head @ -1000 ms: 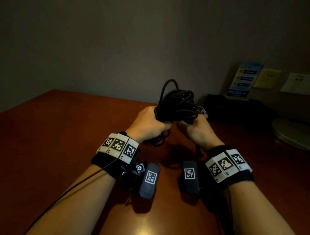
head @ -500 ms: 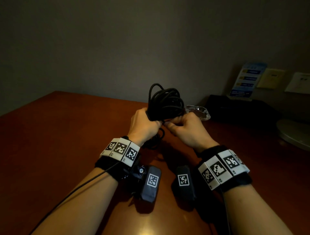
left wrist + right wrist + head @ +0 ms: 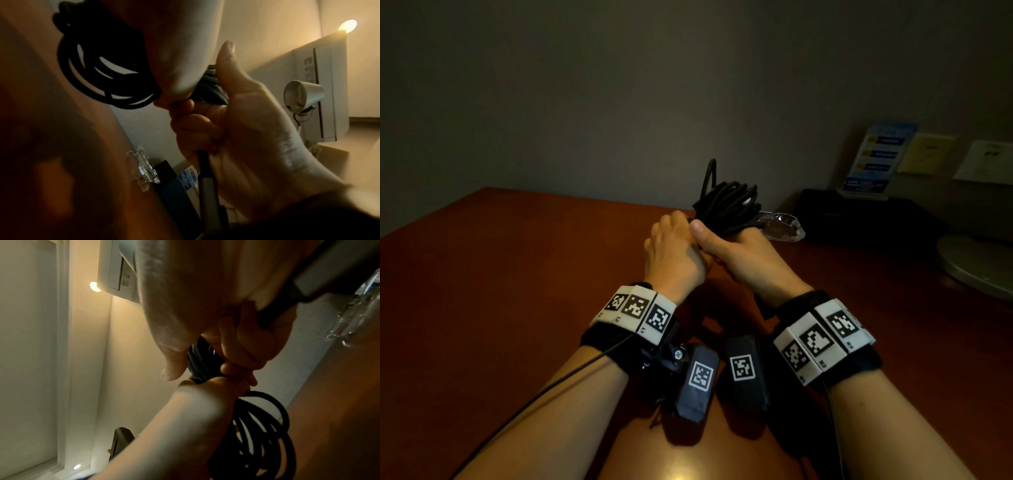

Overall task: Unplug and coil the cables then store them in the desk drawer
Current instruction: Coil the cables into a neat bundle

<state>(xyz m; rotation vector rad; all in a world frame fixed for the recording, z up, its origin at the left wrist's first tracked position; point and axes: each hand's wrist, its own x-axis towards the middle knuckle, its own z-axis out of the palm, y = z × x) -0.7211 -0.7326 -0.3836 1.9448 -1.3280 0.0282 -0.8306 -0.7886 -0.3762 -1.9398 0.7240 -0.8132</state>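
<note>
Right hand (image 3: pixel 736 250) fingers grasping black cable coil (image 3: pixel 726 202), left hand (image 3: pixel 671 250) fingers hidden (grip unclear), dim desk (image 3: pixel 517 274)

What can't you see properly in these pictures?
- Desk drawer: in no view.
- Cable ends and plugs: head view, hidden inside the cable bundle and behind the right hand and left hand.
- Words on the blue card: head view, too small and dim.
</note>
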